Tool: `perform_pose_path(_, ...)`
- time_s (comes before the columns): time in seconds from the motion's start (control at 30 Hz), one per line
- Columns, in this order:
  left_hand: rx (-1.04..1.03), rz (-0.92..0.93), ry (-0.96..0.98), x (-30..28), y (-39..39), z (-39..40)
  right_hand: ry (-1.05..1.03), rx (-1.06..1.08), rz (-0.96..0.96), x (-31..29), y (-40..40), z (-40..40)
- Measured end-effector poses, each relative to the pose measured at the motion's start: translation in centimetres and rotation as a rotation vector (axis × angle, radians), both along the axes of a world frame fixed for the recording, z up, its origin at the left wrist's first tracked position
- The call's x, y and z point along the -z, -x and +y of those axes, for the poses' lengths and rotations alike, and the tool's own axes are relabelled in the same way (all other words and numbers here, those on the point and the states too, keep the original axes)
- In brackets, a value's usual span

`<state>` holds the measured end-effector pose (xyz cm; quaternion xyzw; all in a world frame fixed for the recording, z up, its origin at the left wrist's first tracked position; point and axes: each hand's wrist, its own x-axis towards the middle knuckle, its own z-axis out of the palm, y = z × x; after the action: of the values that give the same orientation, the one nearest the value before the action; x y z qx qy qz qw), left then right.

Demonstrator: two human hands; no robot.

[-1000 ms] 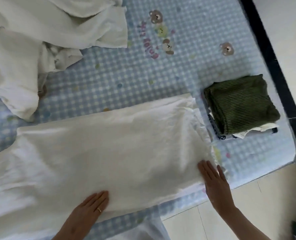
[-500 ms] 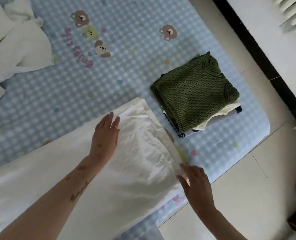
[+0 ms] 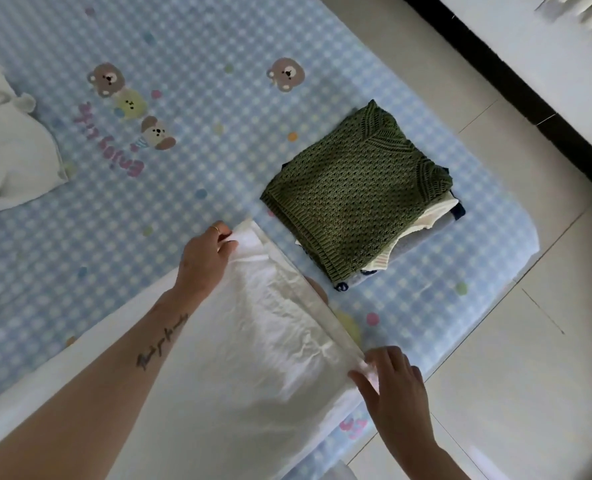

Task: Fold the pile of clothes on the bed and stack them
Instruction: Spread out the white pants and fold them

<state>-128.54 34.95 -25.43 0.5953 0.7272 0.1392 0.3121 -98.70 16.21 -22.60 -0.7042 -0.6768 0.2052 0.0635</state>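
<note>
A long white garment lies flat across the near part of the bed. My left hand pinches its far right corner. My right hand pinches its near right corner at the bed's edge. Just right of the garment's end sits a stack of folded clothes, topped by a green knit sweater, with white and dark pieces under it. A heap of unfolded white clothes lies at the far left.
The bed has a blue checked sheet with bear prints. Its right edge drops to a pale tiled floor. A black skirting strip runs along a white wall at the upper right.
My left hand slid from the top of the garment to its far right corner and closed on it. My right hand closed on the near corner. The view shifted right.
</note>
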Motion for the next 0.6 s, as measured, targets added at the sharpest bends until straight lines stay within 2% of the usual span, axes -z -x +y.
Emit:
perform_pose_path(0.1, -0.038, -0.029, 0.065, 0.0, -0.3, 0.9, 0.044, -0.036, -0.074, -0.1, -0.1, -0.2)
perform_pose_path(0.2, -0.049, -0.018, 0.127, 0.0, -0.4, 1.6, 0.085, -0.051, -0.06, -0.4, 0.2, -0.3)
perform_pose_path(0.33, -0.041, -0.011, 0.149, -0.3, -0.4, 1.9, 0.174, 0.028, 0.119, -1.2, 0.2, -0.4)
perform_pose_path(0.43, -0.065, -0.052, 0.043, -0.9, -0.2, 2.7, 0.224, 0.134, 0.288, -2.1, -0.9, -0.3)
perform_pose_path(0.5, -0.079, -0.078, -0.016, -1.0, -0.7, 3.2, 0.221, 0.189, 0.316, -2.3, -1.7, 0.0)
perform_pose_path(0.6, -0.023, -0.03, 0.028, 0.2, -2.3, 2.8, 0.373, 0.206, 0.287, -1.7, -1.8, 0.7)
